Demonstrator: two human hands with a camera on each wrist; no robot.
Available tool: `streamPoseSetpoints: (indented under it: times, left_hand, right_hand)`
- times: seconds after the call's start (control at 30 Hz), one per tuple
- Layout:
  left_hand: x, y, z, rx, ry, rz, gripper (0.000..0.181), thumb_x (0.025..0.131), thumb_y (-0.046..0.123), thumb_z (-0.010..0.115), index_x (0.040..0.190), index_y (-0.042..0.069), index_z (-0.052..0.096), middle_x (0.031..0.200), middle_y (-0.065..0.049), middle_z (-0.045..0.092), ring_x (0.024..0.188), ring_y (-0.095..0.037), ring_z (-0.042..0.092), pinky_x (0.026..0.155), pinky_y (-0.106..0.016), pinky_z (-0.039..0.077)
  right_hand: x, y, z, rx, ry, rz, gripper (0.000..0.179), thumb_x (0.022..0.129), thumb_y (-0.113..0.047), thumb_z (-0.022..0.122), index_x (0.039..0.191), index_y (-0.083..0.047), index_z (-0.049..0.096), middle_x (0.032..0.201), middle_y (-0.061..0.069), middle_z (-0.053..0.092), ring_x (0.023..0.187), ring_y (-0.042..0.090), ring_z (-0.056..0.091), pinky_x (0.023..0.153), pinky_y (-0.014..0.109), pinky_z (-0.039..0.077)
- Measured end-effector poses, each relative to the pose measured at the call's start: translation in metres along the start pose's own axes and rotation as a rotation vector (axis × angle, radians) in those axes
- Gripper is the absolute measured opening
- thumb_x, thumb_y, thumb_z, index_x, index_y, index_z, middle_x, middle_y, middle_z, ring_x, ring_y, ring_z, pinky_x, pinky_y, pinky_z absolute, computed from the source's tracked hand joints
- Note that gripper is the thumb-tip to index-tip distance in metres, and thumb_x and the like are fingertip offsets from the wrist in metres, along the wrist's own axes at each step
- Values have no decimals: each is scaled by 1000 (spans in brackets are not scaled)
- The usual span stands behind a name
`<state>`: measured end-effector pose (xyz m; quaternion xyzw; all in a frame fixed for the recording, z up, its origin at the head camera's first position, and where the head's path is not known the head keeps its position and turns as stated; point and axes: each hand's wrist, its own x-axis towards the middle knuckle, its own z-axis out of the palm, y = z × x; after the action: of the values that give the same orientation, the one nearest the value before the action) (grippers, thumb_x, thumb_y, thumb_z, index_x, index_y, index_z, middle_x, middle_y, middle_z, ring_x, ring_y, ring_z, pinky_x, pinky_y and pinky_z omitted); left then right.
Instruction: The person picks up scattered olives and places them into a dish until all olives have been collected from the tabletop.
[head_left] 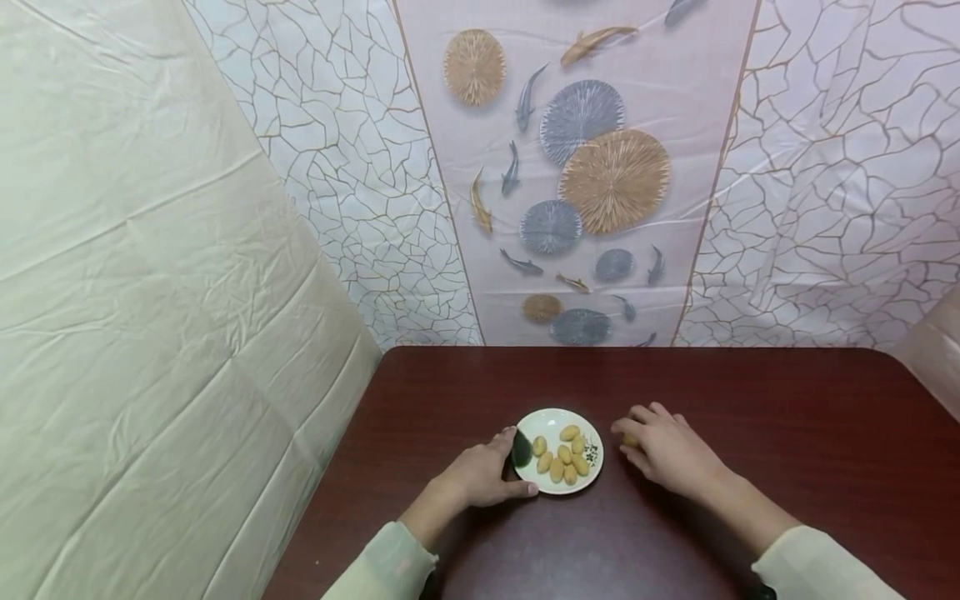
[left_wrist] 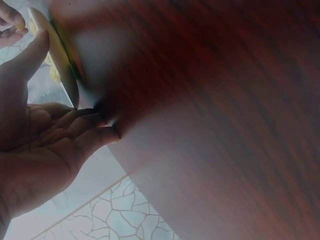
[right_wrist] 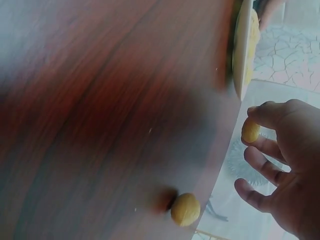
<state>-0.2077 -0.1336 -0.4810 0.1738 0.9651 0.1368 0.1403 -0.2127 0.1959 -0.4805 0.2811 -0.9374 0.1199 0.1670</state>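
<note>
A white plate [head_left: 551,422] holds several small yellow oval fruits [head_left: 565,454]. A dark green patch shows along its left side, and small dark markings are at its right. My left hand [head_left: 480,475] holds the plate's left side, thumb at the near rim and fingers at the far left rim. Right of the plate, my right hand [head_left: 671,450] pinches one yellow oval fruit [right_wrist: 250,130] between thumb and index finger, above the table, with the other fingers spread. Another such fruit [right_wrist: 185,210] lies on the table beside that hand; in the head view it is hidden.
The dark red-brown table [head_left: 810,442] has rounded far corners. A patterned cloth [head_left: 600,275] with fish and round leaf prints hangs behind it. Pale creased fabric [head_left: 187,333] hangs along the left side.
</note>
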Motion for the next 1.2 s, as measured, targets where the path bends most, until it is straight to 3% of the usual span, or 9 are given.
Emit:
streamPoseSetpoints:
  times: [0.77, 1.0, 1.2]
  left_hand:
    - [0, 1, 0, -5, 1, -3, 114, 95, 69, 78, 175, 5, 29, 178, -14, 40, 161, -34, 47, 130, -48, 44]
    - [-1, 1, -1, 5, -2, -4, 114, 95, 70, 77, 175, 5, 28, 179, -13, 40, 162, -34, 46, 131, -48, 43]
    - [-1, 1, -1, 9, -5, -3, 114, 95, 70, 76, 175, 5, 28, 179, -13, 40, 162, -34, 46, 131, -48, 43]
  right_hand:
    - [9, -21, 3, 58, 3, -80, 30, 92, -12, 89, 120, -16, 80, 108, -2, 72, 98, 21, 63, 73, 44, 55]
    - [10, -23, 7, 80, 40, -115, 31, 90, -9, 90, 119, -16, 80, 107, -1, 74, 97, 21, 64, 71, 42, 54]
    - [12, -26, 9, 102, 11, -106, 31, 91, -9, 89, 120, -17, 80, 109, -1, 74, 97, 20, 63, 72, 41, 53]
